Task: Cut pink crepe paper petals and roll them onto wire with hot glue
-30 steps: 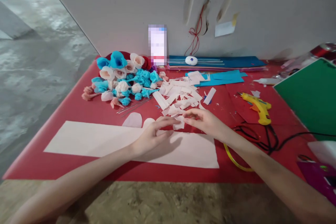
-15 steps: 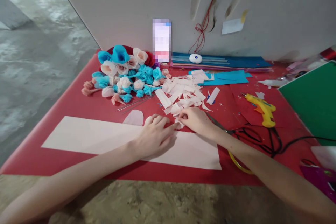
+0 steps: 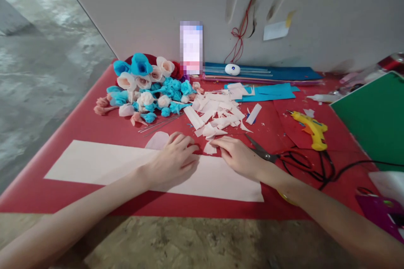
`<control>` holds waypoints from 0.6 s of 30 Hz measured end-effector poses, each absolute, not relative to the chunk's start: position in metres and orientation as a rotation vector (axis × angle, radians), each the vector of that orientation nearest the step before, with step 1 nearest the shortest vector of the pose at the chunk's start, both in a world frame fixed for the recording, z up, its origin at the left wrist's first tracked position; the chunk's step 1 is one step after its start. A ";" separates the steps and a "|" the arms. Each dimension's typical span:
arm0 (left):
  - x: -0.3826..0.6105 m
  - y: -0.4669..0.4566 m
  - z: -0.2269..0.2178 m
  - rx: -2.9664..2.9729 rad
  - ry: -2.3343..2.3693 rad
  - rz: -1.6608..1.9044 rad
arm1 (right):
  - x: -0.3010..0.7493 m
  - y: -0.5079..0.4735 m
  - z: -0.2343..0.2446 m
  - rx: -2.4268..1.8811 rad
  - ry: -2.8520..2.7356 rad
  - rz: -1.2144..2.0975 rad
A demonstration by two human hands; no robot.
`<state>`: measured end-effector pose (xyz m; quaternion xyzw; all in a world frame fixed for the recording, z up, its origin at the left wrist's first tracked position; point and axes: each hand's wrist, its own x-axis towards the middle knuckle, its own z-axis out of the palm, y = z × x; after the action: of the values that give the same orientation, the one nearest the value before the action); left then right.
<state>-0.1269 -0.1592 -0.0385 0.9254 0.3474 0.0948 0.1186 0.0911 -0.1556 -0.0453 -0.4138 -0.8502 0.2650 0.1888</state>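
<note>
A long strip of pale crepe paper (image 3: 104,162) lies across the front of the red table. My left hand (image 3: 175,157) rests on its middle, palm down, fingers loosely bent and apart. Beyond the strip, a rounded pale paper piece (image 3: 157,140) shows partly behind that hand. My right hand (image 3: 238,155) lies over the strip's right part, fingers stretched out, their tips touching a small white paper scrap (image 3: 209,148). A heap of white paper scraps (image 3: 217,109) spreads just past both hands. Scissors (image 3: 267,156) with red handles lie beside my right wrist, blades apart.
Blue, white and pink paper flowers (image 3: 148,88) are piled at the back left, with thin wires (image 3: 160,124) in front. A phone (image 3: 191,48) leans on the wall. Blue paper (image 3: 271,91), a yellow glue gun (image 3: 311,129) and a green board (image 3: 375,117) occupy the right side.
My right hand's pinch has loosened, and its fingers now reach forward over the scrap. My left hand has drawn slightly left, widening the gap between the hands. The view has shifted a little.
</note>
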 end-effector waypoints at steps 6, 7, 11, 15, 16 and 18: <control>-0.134 -0.164 -0.034 2.630 1.133 0.325 | 0.084 -0.156 -0.040 -1.198 -2.361 0.784; -0.134 -0.165 -0.034 2.618 1.139 0.336 | 0.082 -0.156 -0.038 -1.198 -2.363 0.790; -0.134 -0.166 -0.034 2.592 1.101 0.360 | 0.073 -0.157 -0.031 -1.178 -2.390 0.822; -0.133 -0.164 -0.035 2.561 1.104 0.413 | 0.068 -0.159 -0.028 -1.158 -2.414 0.847; -0.133 -0.163 -0.036 2.552 1.114 0.432 | 0.067 -0.160 -0.028 -1.152 -2.419 0.850; -0.130 -0.162 -0.039 2.535 1.145 0.481 | 0.067 -0.160 -0.029 -1.137 -2.425 0.843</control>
<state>-0.1305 -0.1622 -0.0395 0.8867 0.4004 0.1684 0.1585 0.0669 -0.1597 -0.0288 -0.3994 -0.8517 0.2960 0.1660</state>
